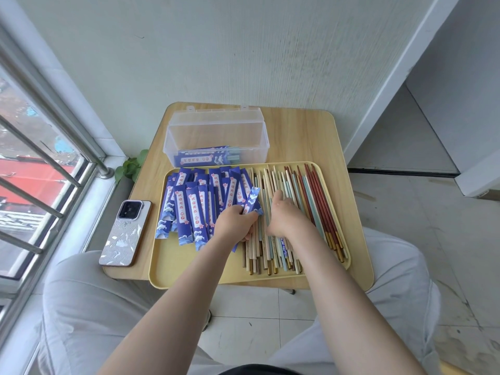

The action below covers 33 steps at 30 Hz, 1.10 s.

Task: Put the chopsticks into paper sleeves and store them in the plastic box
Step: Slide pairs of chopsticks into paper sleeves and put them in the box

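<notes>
A yellow tray holds a pile of blue paper sleeves on its left half and several loose chopsticks in cream, teal and dark red on its right half. My left hand grips one blue sleeve over the middle of the tray, its open end pointing away from me. My right hand rests on the chopsticks just to the right, fingers curled down among them; whether it holds one is hidden. Behind the tray stands the clear plastic box, lid up, with a few sleeved chopsticks inside.
The tray sits on a small wooden table against a wall. A phone lies on the table's left edge. A window with metal bars is on the left, a small green plant beside it. My knees frame the table.
</notes>
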Motion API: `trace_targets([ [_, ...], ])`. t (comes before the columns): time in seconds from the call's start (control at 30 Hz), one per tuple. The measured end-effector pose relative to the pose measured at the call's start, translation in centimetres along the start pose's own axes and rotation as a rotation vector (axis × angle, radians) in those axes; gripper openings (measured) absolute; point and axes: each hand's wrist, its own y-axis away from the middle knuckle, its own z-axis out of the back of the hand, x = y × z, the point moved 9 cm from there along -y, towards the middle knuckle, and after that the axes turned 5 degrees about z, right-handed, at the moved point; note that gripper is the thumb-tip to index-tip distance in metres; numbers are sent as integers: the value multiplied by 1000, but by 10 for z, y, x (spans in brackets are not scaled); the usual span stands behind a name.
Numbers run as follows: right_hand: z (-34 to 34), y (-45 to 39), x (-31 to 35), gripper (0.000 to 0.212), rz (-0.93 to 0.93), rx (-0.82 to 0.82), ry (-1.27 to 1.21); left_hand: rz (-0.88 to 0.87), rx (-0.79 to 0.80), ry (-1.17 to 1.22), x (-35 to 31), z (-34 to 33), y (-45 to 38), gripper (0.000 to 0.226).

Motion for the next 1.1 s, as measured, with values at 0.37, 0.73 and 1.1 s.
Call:
trace_targets([
  [0.37, 5, 8, 5, 62, -30, -139, 20, -4, 9, 26, -2, 0, 2, 21],
  [0.73, 41, 12, -9, 40, 117, -358, -351, -45, 43, 160, -7, 8, 14, 26],
  [1.1, 64, 18, 11, 12, 247, -172, -1479, -130, 72, 442, -25, 15, 28, 36],
])
